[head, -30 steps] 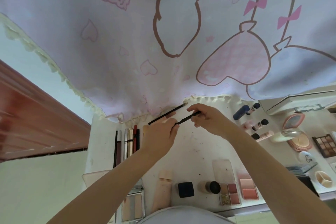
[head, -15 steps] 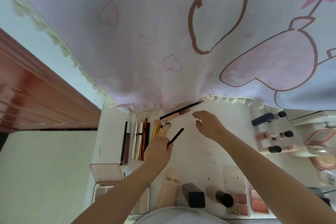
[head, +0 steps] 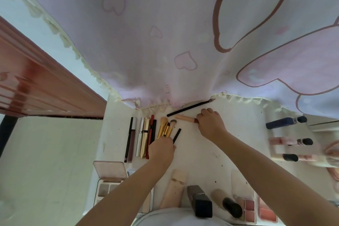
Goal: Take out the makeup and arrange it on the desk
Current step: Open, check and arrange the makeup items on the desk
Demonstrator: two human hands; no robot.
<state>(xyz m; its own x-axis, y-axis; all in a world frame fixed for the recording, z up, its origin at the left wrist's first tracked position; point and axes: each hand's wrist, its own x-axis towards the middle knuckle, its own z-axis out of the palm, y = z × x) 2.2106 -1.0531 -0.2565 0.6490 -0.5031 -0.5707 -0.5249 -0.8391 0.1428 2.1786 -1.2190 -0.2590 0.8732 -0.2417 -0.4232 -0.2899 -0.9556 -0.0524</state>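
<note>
The white desk (head: 238, 134) carries a row of slim tubes (head: 141, 137) and gold brushes (head: 165, 128) at the left, a long black pencil (head: 189, 107) at the far edge, bottles (head: 286, 122) at the right, and palettes (head: 264, 211) along the near edge.

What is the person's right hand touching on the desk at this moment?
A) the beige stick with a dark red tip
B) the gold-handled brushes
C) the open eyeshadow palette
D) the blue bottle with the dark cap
A: the right hand has its fingers on the dark red end of the beige stick, which lies just below the long black pencil, well away from the other three.
</note>
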